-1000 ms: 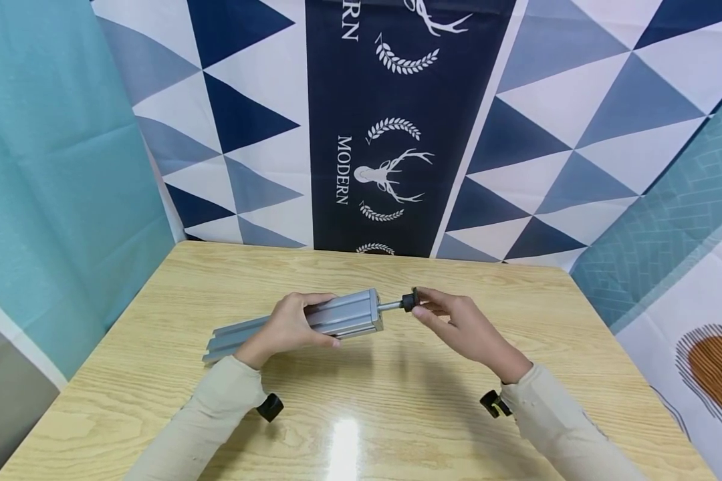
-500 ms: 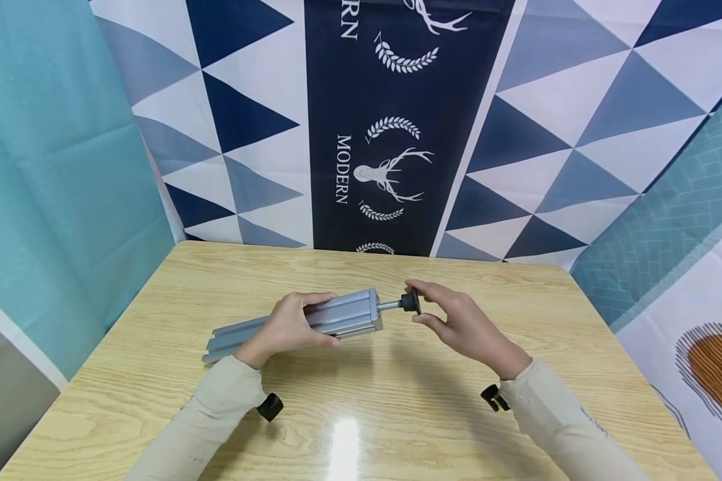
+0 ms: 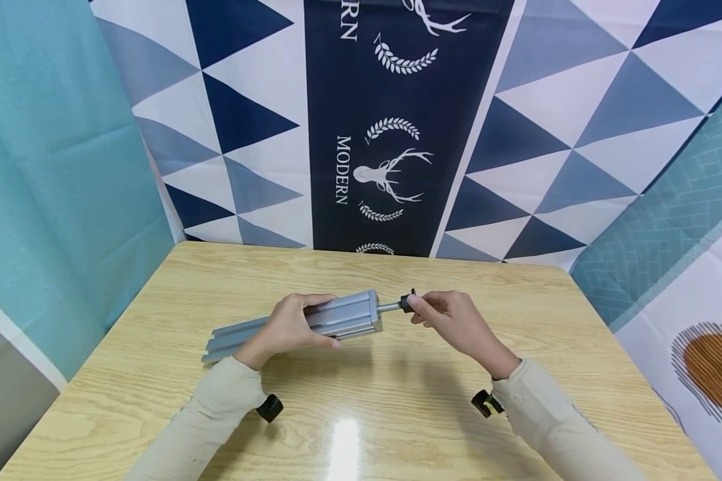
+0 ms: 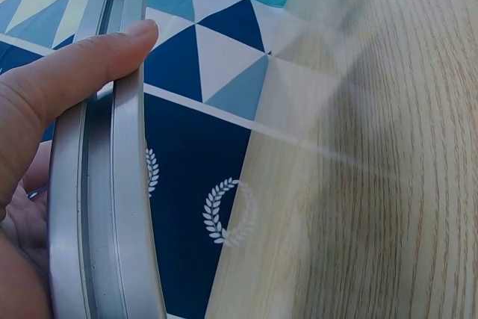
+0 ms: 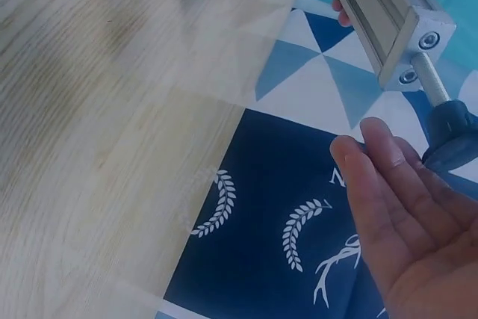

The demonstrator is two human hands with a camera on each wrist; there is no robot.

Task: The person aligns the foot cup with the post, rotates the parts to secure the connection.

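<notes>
A silver aluminium profile (image 3: 349,312) with grooved sides lies slantwise above the wooden table. My left hand (image 3: 289,324) grips it near its right end, and the thumb (image 4: 112,54) crosses one groove in the left wrist view. From the profile's end plate a threaded stud (image 3: 388,307) sticks out, bearing a black levelling foot (image 5: 452,132). My right hand (image 3: 454,324) pinches the edge of that foot, thumb in front and fingers behind. In the right wrist view several fingers (image 5: 396,177) lie along the foot; the thumb is hidden there.
The wooden table (image 3: 409,427) spreads under both hands, with a bright light reflection near its front. A patterned cloth (image 3: 373,167) hangs behind the table. Teal cloth (image 3: 54,167) hangs at the left. Black wrist cameras (image 3: 270,407) are worn below the hands.
My right hand opened around the foot half a second ago, thumb and fingers apart. Now its thumb and fingers have come together on the foot. The left hand and profile stay put.
</notes>
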